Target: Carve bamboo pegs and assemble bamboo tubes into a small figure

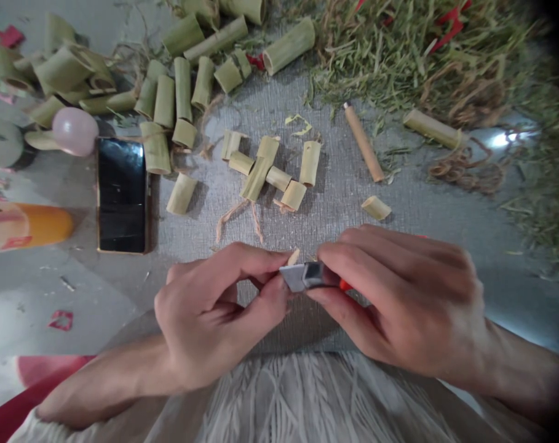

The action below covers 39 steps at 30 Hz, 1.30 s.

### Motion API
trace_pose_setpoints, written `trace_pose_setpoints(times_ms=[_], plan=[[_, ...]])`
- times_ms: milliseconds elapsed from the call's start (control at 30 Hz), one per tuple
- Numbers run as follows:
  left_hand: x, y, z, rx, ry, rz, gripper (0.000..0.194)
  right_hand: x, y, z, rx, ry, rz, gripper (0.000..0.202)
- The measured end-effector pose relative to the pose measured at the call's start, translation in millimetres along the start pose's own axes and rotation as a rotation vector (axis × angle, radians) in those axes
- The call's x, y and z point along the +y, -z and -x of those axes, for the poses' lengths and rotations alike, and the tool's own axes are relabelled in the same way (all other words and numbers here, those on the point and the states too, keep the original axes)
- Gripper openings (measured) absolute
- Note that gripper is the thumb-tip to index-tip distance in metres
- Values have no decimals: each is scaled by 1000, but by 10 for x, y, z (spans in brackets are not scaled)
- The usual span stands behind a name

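Head view: your left hand [214,311] pinches a small pale-tan sliver [294,257]; your right hand [399,301] grips a silver-bladed cutter [294,277] against it, the trimming seemingly unfinished. Ahead, short pale-green bamboo tubes [255,178] form a figure; larger green bamboo tubes [291,46] lie loose.

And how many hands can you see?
2: the left hand, left of centre, pinches a small pale piece; the right hand, right of centre, holds a cutter. No others show.

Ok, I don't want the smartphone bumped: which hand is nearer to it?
Left. The left hand is to the right of the smartphone and closer to the body; the right hand is farther right, beyond the left.
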State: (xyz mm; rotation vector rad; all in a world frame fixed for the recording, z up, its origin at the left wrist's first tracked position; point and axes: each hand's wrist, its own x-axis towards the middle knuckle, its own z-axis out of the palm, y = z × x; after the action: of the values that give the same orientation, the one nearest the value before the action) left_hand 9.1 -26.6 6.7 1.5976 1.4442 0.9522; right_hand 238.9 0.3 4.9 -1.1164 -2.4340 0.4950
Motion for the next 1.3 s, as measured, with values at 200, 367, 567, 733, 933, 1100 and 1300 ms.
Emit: trace_pose_setpoints(times_ms=[200, 367, 567, 733, 933, 1100, 1300], plan=[[-28, -3, 30, -14, 54, 150, 24, 22, 4, 4, 81, 6, 108, 29], [37, 17, 25, -88, 95, 275, 23, 145, 154, 39, 131, -168, 115, 16], [57, -13, 10, -55, 181, 317, 18, 209, 152, -19, 109, -278, 177, 28], [24, -19, 23, -50, 160, 294, 15, 438, 102, -75, 140, -397, 290, 35], [-3, -1, -1, -110, 83, 356, 15, 783, 199, -129, 249, -544, 445, 22], [-45, -6, -13, -84, 50, 407, 12, 743, 250, -173, 323, -436, 357, 27], [-105, -55, -89, -108, 218, 633, 12, 632, 138, -225, 214, -478, 322, 23]])
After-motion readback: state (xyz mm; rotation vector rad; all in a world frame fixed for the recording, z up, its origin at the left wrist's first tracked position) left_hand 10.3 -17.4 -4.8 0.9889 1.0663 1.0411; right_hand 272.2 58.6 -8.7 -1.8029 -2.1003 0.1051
